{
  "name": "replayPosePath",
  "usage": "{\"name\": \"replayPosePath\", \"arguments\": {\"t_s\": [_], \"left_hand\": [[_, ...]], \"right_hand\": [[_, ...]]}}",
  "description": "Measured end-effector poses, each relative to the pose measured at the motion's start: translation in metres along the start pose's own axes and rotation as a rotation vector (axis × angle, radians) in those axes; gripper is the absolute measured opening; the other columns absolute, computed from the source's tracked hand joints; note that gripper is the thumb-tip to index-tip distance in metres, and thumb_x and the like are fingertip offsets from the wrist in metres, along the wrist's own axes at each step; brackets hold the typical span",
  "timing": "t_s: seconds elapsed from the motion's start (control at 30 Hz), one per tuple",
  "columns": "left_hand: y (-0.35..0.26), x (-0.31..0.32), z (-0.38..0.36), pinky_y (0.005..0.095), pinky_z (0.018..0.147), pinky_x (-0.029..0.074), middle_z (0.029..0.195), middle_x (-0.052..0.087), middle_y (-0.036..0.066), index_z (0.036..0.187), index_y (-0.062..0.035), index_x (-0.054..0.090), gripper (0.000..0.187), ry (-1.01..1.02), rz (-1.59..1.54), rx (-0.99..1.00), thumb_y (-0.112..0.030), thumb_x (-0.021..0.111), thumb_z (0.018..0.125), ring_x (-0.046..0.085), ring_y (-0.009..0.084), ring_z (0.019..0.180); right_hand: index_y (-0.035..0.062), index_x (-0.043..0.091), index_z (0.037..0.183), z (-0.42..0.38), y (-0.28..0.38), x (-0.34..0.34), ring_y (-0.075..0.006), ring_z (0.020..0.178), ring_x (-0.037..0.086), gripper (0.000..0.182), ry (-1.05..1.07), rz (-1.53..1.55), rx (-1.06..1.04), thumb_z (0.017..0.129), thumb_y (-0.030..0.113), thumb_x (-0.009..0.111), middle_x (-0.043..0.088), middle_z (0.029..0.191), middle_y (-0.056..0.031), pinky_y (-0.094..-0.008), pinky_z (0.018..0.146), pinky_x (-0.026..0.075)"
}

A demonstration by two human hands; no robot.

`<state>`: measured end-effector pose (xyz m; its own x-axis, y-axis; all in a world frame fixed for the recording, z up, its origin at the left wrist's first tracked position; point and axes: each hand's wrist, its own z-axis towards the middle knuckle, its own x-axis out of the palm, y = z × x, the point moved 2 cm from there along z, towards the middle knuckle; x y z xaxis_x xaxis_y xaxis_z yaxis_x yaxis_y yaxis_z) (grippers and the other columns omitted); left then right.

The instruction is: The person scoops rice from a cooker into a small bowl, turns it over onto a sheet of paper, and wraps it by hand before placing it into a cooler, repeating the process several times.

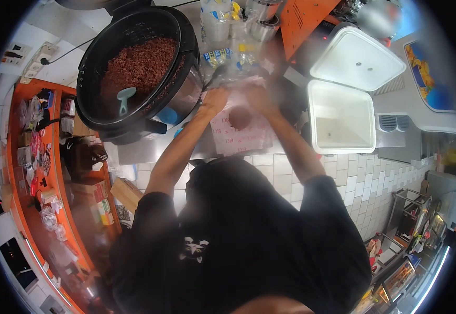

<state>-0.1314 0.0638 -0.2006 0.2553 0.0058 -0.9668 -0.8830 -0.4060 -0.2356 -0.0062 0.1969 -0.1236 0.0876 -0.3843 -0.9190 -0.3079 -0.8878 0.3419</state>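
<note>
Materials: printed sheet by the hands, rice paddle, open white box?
Printed sheet: probably thin paper, perhaps coated; flat, red lettering.
Rice paddle: likely smooth plastic, from its even pale colour.
Open white box: probably moulded plastic, satin, from its rounded corners and uniform white; foam not ruled out.

Head camera, one: wide, round-edged view from above and behind the fingers (221,94), facing forward and down, close over the black shirt (243,220).
</note>
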Motion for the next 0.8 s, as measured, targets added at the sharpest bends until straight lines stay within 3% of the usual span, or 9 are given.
{"name": "replayPosePath", "arguments": {"t_s": [0.03, 0.1, 0.23, 0.43, 0.5, 0.53, 0.6, 0.7, 0.8], "left_hand": [[-0.003, -0.004, -0.005, 0.0485, 0.082, 0.055, 0.11, 0.066, 0.015, 0.114, -0.0098, 0.062, 0.03, -0.012, -0.062, -0.024, -0.004, 0.058, 0.084, 0.068, 0.0362, 0.099], [-0.017, -0.023, -0.033, 0.0479, 0.082, 0.054, 0.106, 0.064, 0.014, 0.107, -0.0086, 0.06, 0.024, -0.075, -0.127, 0.042, -0.005, 0.06, 0.084, 0.067, 0.035, 0.099], [-0.035, -0.025, -0.085, 0.046, 0.08, 0.052, 0.097, 0.059, 0.011, 0.092, -0.0072, 0.055, 0.013, -0.268, -0.207, 0.237, -0.008, 0.064, 0.083, 0.062, 0.0321, 0.096], [-0.047, 0.006, -0.134, 0.0425, 0.091, 0.045, 0.108, 0.061, 0.008, 0.105, -0.01, 0.061, 0.023, -0.233, 0.015, 0.208, -0.016, 0.064, 0.083, 0.056, 0.0284, 0.109], [-0.064, 0.009, -0.145, 0.0434, 0.096, 0.042, 0.115, 0.061, 0.009, 0.111, -0.0101, 0.062, 0.028, -0.144, 0.041, 0.155, -0.02, 0.063, 0.085, 0.053, 0.0288, 0.116], [-0.076, 0.013, -0.149, 0.0442, 0.099, 0.042, 0.12, 0.059, 0.009, 0.113, -0.011, 0.062, 0.033, -0.063, -0.057, 0.221, -0.023, 0.067, 0.083, 0.051, 0.0299, 0.119], [-0.083, 0.019, -0.153, 0.045, 0.101, 0.041, 0.125, 0.057, 0.01, 0.115, -0.0119, 0.062, 0.038, 0.022, -0.158, 0.288, -0.027, 0.071, 0.081, 0.049, 0.0309, 0.123], [-0.084, 0.022, -0.153, 0.0453, 0.106, 0.039, 0.133, 0.053, 0.01, 0.118, -0.0136, 0.063, 0.048, -0.067, -0.099, 0.379, -0.031, 0.078, 0.076, 0.045, 0.0314, 0.129], [-0.071, 0.016, -0.153, 0.0458, 0.113, 0.034, 0.136, 0.053, 0.013, 0.122, -0.0109, 0.065, 0.052, 0.077, -0.281, 0.455, -0.026, 0.079, 0.075, 0.043, 0.0338, 0.133]], "right_hand": [[0.0097, 0.069, 0.116, -0.002, -0.009, 0.013, -0.0364, 0.112, 0.062, 0.03, 0.004, 0.001, -0.001, 0.094, 0.011, 0.05, 0.066, 0.117, -0.0197, -0.0475, 0.098, 0.047], [0.0164, 0.067, 0.124, -0.014, -0.028, 0.039, -0.0371, 0.109, 0.062, 0.037, -0.275, 0.117, -0.179, 0.091, 0.008, 0.052, 0.067, 0.114, -0.0172, -0.0456, 0.094, 0.049], [0.0217, 0.064, 0.13, -0.07, -0.018, 0.039, -0.0348, 0.103, 0.064, 0.045, -0.212, -0.014, -0.165, 0.089, 0.007, 0.055, 0.067, 0.112, -0.0138, -0.0451, 0.091, 0.05], [0.0239, 0.061, 0.135, -0.108, 0.001, 0.04, -0.0305, 0.121, 0.056, 0.051, -0.049, -0.069, -0.191, 0.088, 0.007, 0.056, 0.059, 0.128, -0.0113, -0.048, 0.102, 0.042], [0.0186, 0.054, 0.141, -0.116, -0.004, 0.054, -0.0324, 0.137, 0.043, 0.056, -0.394, -0.134, -0.367, 0.086, 0.01, 0.061, 0.05, 0.144, -0.0145, -0.0515, 0.112, 0.032], [0.0186, 0.054, 0.141, -0.116, -0.005, 0.057, -0.0324, 0.137, 0.043, 0.056, -0.392, -0.13, -0.365, 0.086, 0.01, 0.061, 0.05, 0.144, -0.0145, -0.0515, 0.112, 0.032], [0.0091, 0.047, 0.145, -0.116, -0.006, 0.066, -0.0325, 0.145, 0.034, 0.063, -0.149, -0.139, -0.458, 0.085, 0.017, 0.064, 0.04, 0.154, -0.0162, -0.0552, 0.117, 0.024], [0.0018, 0.044, 0.145, -0.118, -0.009, 0.069, -0.0311, 0.147, 0.032, 0.067, -0.107, -0.071, -0.487, 0.086, 0.022, 0.066, 0.037, 0.156, -0.0161, -0.0577, 0.118, 0.022], [0.003, 0.046, 0.144, -0.114, -0.014, 0.071, -0.0299, 0.146, 0.034, 0.06, -0.1, -0.017, -0.493, 0.09, 0.023, 0.062, 0.036, 0.157, -0.0165, -0.0578, 0.119, 0.021]]}}
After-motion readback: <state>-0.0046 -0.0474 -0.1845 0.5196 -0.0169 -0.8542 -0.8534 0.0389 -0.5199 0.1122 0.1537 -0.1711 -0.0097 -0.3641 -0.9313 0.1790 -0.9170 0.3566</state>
